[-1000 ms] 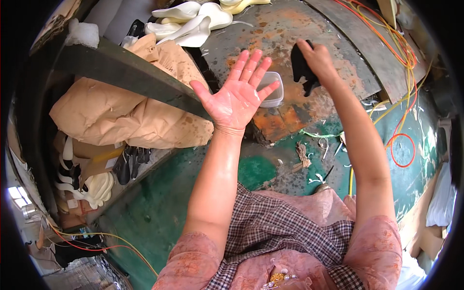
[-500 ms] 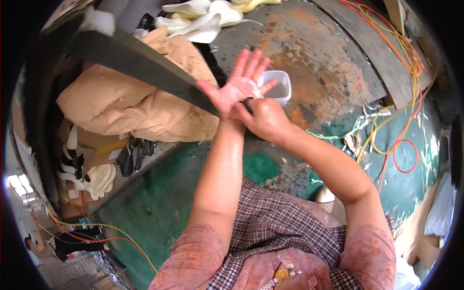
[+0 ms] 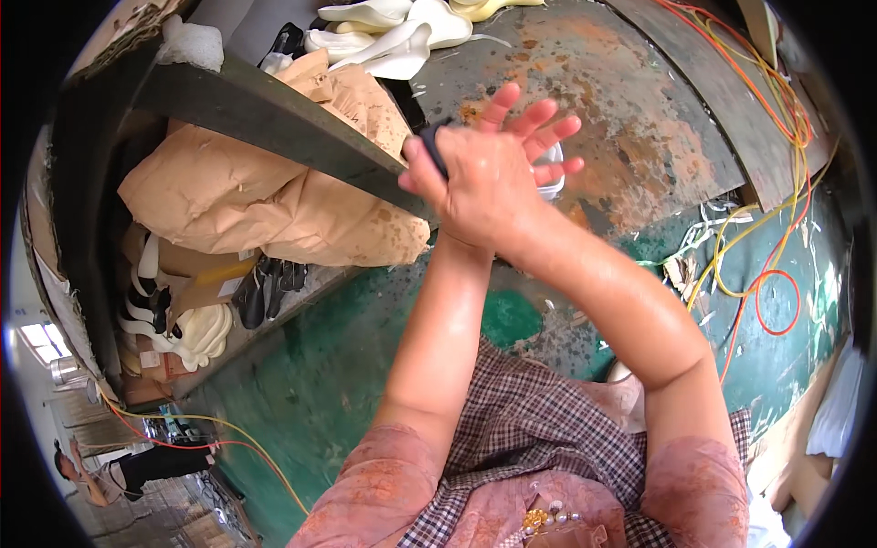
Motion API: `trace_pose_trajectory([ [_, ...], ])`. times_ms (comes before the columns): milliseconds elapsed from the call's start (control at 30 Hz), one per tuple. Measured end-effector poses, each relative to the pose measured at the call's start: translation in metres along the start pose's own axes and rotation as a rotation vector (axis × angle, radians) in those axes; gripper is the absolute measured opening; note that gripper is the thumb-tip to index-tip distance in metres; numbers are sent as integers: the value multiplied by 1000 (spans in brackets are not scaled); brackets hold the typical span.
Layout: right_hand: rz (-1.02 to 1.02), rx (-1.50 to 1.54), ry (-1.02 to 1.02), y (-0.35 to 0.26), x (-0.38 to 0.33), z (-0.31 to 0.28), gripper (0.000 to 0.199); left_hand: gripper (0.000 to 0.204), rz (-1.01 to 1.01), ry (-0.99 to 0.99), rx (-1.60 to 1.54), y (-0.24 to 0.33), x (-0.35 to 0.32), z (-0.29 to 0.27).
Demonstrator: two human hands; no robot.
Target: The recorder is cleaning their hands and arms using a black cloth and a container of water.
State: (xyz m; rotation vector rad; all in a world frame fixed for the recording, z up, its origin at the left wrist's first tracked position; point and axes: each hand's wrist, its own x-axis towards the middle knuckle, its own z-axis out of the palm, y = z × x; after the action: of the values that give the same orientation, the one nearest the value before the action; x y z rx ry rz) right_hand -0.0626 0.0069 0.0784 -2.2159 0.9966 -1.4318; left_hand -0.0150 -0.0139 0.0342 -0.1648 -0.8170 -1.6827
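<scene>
The right hand [image 3: 475,187] lies on top of the left hand [image 3: 534,137], in the middle of the picture and a bit far; the two hands touch. The right hand's fingers are curled around a small dark thing [image 3: 433,146], and only a little bit of it peeks out at the left side of that hand; I cannot tell what it is. The left hand is open, with its fingers [image 3: 539,117] spread wide and pointing far and right; it holds nothing that I can see.

Just behind the hands, on the rusty desk [image 3: 639,119], sits a small clear tub [image 3: 552,183]; the hands hide most of it. To the left of the hands a dark beam [image 3: 265,114] runs across; under it lie big brown paper bags [image 3: 274,201]. At the far edge lie white shoe soles [image 3: 393,32]; more soles [image 3: 196,329] lie near the left side. On the right, orange and yellow cords [image 3: 776,283] curl over the green floor [image 3: 311,384].
</scene>
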Motion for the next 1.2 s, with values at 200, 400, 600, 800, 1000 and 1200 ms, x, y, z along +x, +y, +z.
trace_pose_trajectory([
  [200, -45, -50, -141, 34, 2, 1, 33, 85, -94, 430, -109, 7, -11, -16],
  [400, -220, -157, -540, 40, -19, -22, 30, 88, -26, 283, -73, -1, -26, -21],
  [600, 247, 308, -664, 51, -4, -85, 30, 145, -234, -177, 160, 3, -6, -8],
  [800, 590, 747, -434, 46, 8, -100, 36, 155, -255, 37, 291, 11, -9, 2],
  [1000, 603, 689, -315, 40, 20, -108, 38, 126, -252, 103, 484, 21, -6, -1],
  [1200, 50, -165, -124, 40, 7, -44, 32, 67, -128, 385, 314, -8, -8, -13],
])
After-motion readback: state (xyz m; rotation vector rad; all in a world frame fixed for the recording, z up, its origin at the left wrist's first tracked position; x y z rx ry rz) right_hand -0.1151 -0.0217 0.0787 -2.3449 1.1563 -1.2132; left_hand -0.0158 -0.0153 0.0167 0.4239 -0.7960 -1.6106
